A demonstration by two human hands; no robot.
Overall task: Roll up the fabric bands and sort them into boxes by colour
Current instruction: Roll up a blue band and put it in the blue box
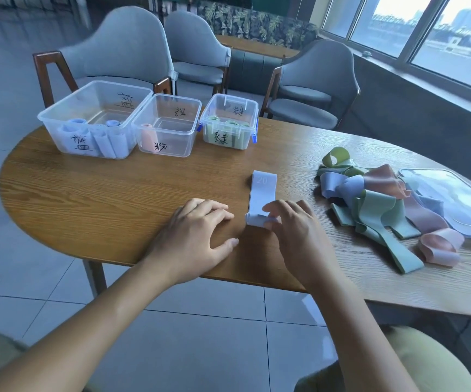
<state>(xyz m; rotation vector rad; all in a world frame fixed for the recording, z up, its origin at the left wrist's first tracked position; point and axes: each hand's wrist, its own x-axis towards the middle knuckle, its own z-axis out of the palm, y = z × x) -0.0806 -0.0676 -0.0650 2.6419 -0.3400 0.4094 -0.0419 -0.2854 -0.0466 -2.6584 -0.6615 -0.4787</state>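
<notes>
A pale blue fabric band (262, 193) lies flat on the wooden table (115, 199), its near end curled into a small roll. My right hand (296, 230) pinches that rolled end with thumb and fingers. My left hand (197, 230) rests on the table just left of the band, fingers loosely curled, holding nothing. Three clear boxes stand at the back: a large box (87, 114) with blue rolls, a middle box (169, 128) with one pink roll, a small box (230, 123) with green rolls.
A loose heap of blue, green and pink bands (378, 205) lies on the table to the right, beside a clear lid (452, 199). Grey chairs (126, 49) stand behind the table. The table's near edge runs just under my wrists.
</notes>
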